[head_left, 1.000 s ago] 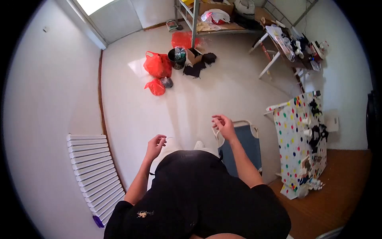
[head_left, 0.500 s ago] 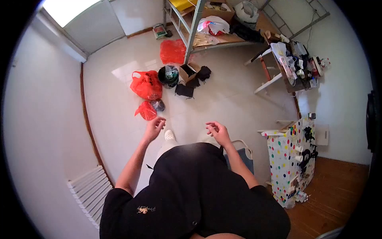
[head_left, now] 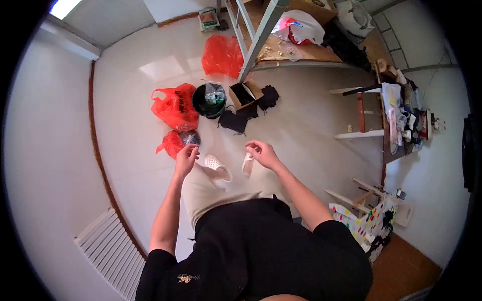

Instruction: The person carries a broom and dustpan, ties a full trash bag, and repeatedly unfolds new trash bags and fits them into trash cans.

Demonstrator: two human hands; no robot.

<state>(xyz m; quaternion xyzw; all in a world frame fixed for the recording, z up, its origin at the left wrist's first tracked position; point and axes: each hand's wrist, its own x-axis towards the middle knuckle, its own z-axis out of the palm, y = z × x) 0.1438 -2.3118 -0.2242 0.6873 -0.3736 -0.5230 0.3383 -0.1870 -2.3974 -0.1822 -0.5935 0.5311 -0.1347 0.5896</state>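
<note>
My left hand hangs in the air with loosely bent fingers apart and holds nothing. Just beyond it in view is a small red bag beside a dark bag. My right hand, empty too, has its fingers loosely curled above the right shoe. Farther forward on the floor are a large red bag, a black bucket with clear plastic inside, an open cardboard box and black cloth pouches.
A metal bunk frame stands ahead, with a flat red bag by its leg. At the right are a cluttered table and a table with a dotted cover. A white radiator lines the left wall.
The view has moved forward, so the bags, bucket and bunk look nearer. The blue chair has nearly gone out of sight behind my body. Both hands stay empty.
</note>
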